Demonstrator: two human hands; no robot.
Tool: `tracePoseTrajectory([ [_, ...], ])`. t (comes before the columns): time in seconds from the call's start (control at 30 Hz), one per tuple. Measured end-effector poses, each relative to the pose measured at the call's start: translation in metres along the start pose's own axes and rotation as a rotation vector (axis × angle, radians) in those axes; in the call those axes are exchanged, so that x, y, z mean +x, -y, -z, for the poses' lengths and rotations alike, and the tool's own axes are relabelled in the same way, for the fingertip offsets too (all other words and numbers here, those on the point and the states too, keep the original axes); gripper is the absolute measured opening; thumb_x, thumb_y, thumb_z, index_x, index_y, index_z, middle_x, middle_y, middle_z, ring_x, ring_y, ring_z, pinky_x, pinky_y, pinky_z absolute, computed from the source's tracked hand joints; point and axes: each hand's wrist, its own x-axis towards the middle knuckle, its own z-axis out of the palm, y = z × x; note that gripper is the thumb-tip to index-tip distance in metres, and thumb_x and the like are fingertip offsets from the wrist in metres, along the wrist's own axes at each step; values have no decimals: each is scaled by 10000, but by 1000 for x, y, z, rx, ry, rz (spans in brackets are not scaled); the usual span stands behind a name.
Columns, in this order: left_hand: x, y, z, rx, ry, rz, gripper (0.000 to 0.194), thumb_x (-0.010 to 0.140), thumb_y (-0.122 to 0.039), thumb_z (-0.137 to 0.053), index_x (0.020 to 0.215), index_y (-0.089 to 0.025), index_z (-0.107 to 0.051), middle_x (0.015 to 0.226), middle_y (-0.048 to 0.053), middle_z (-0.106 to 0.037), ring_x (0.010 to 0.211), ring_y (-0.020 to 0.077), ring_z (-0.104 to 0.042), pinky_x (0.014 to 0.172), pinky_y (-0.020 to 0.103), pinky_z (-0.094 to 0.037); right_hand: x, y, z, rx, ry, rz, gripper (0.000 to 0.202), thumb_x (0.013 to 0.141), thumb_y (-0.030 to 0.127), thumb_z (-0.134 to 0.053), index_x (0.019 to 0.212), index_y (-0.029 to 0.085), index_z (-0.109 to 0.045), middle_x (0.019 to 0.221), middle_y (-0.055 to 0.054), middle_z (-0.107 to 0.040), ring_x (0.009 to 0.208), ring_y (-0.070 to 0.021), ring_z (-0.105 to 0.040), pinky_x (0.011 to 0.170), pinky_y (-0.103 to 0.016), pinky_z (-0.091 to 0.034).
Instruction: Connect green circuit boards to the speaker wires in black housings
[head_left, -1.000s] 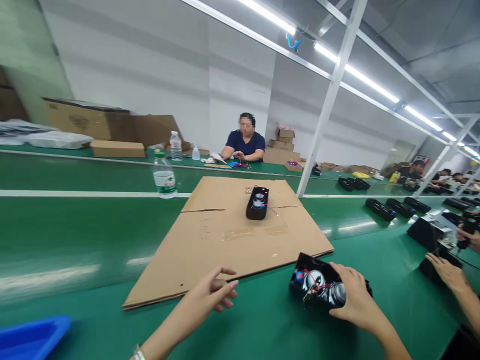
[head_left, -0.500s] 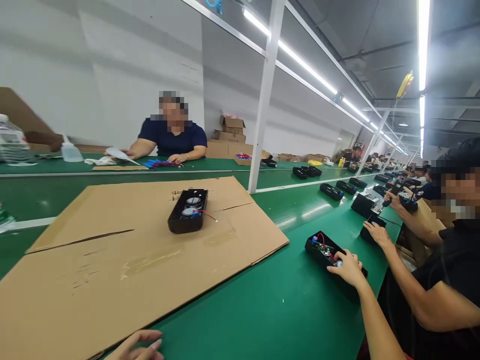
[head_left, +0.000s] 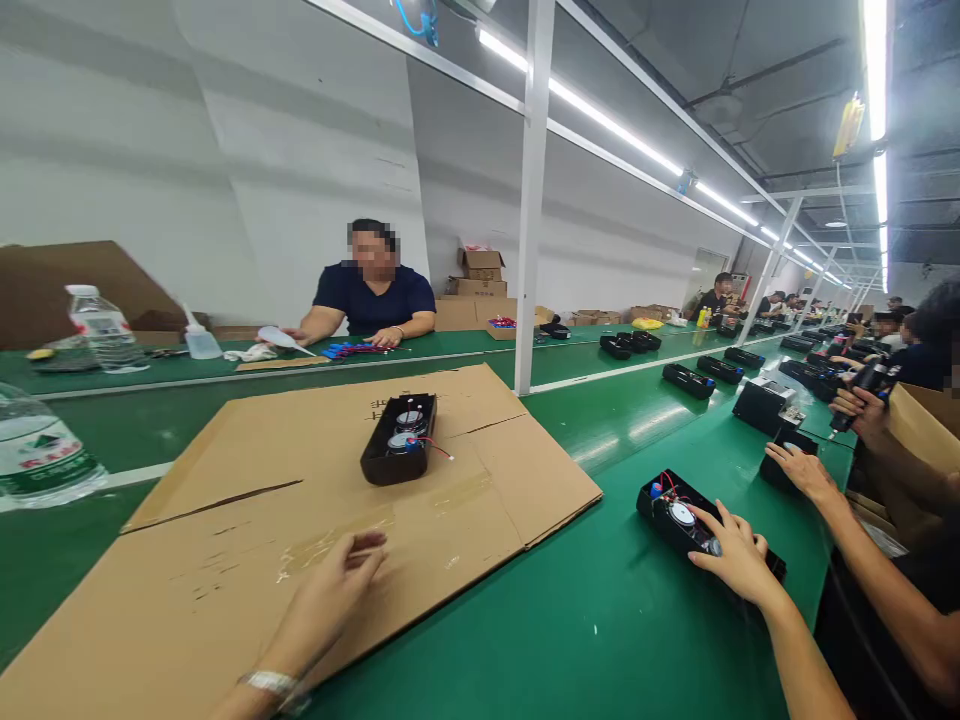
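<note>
My left hand (head_left: 349, 570), with a bracelet at the wrist, is over the cardboard sheet (head_left: 247, 540). Its fingers are loosely bent and apart, holding nothing. Beyond it on the cardboard lies a black speaker housing (head_left: 381, 462) with two round speaker drivers, a blue part and a thin red wire with a white plug; no hand touches it. On the green table to the right, my right hand (head_left: 739, 560) grips a second black speaker housing (head_left: 660, 505) from above. Inside this one, a round driver, a blue part and red wires show; my fingers hide part of it.
A co-worker's hand (head_left: 802, 468) rests on another black housing (head_left: 784, 480) at right; another hand holds a power screwdriver (head_left: 862, 395). Several housings (head_left: 686, 380) line the bench. A water bottle (head_left: 45, 450) stands at left, a white post (head_left: 531, 250) behind the cardboard. Someone sits opposite.
My left hand has risen from the bottom edge and moved forward over the cardboard. My right hand stays at its housing, where a round driver now shows more fully. The view has shifted.
</note>
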Motion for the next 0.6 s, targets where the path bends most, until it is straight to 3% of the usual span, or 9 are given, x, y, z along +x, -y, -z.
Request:
tracePoseTrajectory([
  [0.13, 49, 4, -7, 204, -162, -2, 529, 677, -324, -393, 1133, -54, -406, 1172, 239, -471, 1116, 335, -456, 896, 459, -385, 7, -14, -19, -34, -96, 38, 541, 675, 438, -533, 1206, 415, -432, 1359, -51, -295, 1163, -315, -339, 857, -491, -289],
  [0.3, 87, 0, -18, 384, -284, 23, 707, 700, -374, -510, 1288, -55, -281, 1333, 296, -204, 1256, 421, -188, 967, 507, -253, 20, -27, -43, -38, -196, 59, 537, 623, 484, -549, 1152, 415, -489, 1329, -50, -347, 1109, -347, -381, 805, -507, -318],
  [0.4, 99, -12, -22, 435, -283, 41, 705, 711, -452, -515, 1276, -81, -315, 1352, 303, -113, 1219, 484, -207, 939, 538, -261, 15, -23, -38, -24, -174, 69, 517, 630, 457, -544, 1142, 400, -498, 1341, -56, -323, 1124, -346, -361, 822, -515, -287],
  [0.5, 102, -23, -24, 449, -235, 32, 580, 761, -446, -451, 1163, -29, -421, 1288, 321, -219, 1177, 479, -293, 927, 520, -288, 5, -12, -24, 23, -105, 47, 457, 646, 410, -533, 1100, 363, -518, 1358, -49, -289, 1161, -318, -318, 856, -500, -249],
  [0.6, 92, -24, -21, 453, -211, 23, 571, 803, -482, -332, 1113, -10, -417, 1279, 314, -205, 1164, 485, -301, 920, 530, -287, -3, -4, -15, 85, -102, 18, 408, 631, 373, -539, 1027, 279, -514, 1348, -54, -301, 1168, -280, -304, 884, -457, -233],
])
